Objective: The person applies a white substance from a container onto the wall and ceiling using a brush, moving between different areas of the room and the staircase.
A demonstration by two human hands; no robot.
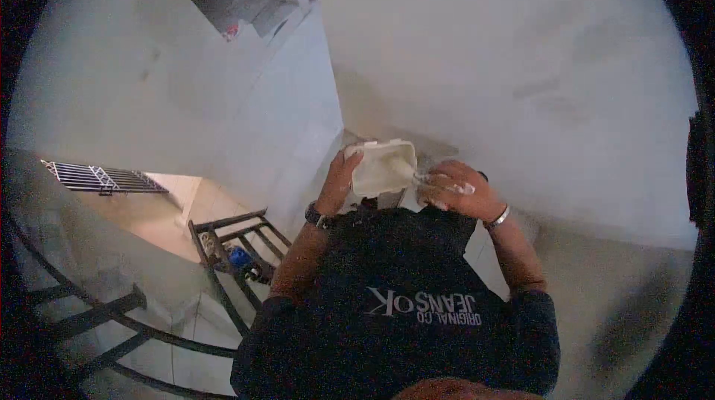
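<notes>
My left hand point(341, 179), with a dark watch on its wrist, grips a cream rectangular plastic tub point(362, 176) by its left side. The tub's open top tilts towards me, and pale paste point(396, 164) shows inside. At the tub's right edge is my right hand point(456, 190), its fingers closed and smeared with white paste. Something slim and pale reaches from those fingers to the tub's rim; its kind is too blurred to tell. A light metal bracelet circles the right wrist.
Pale walls point(521, 42) with darker patches meet in a corner ahead. On the left stand a dark metal ladder-like frame point(234, 251) and a curved dark railing point(141, 329). A blue object point(240, 256) shows behind the frame. A barred grille point(104, 179) lies farther left.
</notes>
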